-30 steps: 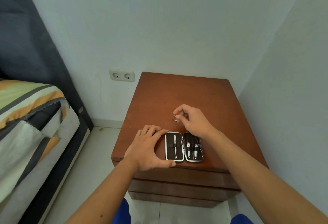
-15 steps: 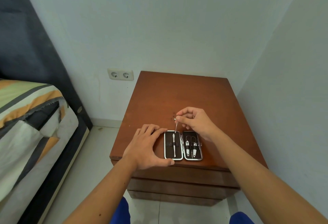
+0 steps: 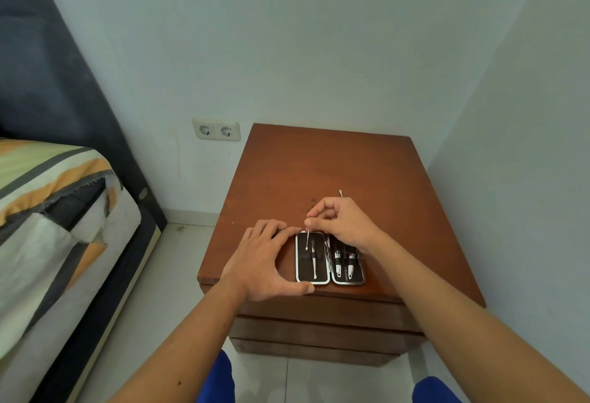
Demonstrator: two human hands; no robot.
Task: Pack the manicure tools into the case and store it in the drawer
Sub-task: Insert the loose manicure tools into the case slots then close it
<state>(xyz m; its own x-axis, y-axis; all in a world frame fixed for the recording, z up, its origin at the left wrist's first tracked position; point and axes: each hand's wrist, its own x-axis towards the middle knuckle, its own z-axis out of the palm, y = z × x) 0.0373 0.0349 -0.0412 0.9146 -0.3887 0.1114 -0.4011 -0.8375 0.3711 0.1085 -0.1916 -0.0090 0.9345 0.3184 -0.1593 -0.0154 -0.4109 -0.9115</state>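
An open manicure case (image 3: 329, 259) with a black lining and silver rim lies near the front edge of the brown nightstand (image 3: 319, 172). Its left half holds one slim metal tool; its right half holds clippers and scissors under a strap. My left hand (image 3: 265, 262) braces the case's left side, fingers and thumb on its rim. My right hand (image 3: 341, 222) pinches a thin metal pick (image 3: 308, 238), its tip hanging over the left half. Another small metal tool (image 3: 340, 192) lies on the wood just beyond my right hand.
The nightstand has closed drawer fronts (image 3: 319, 329) below its top. A bed (image 3: 54, 217) with a striped cover stands at the left, across a strip of tiled floor. A double wall socket (image 3: 216, 130) sits behind. A wall runs close on the right.
My right hand has lifted the thin pick off the wood and brought it down toward me, over the case's left half. My left hand stays on the case.
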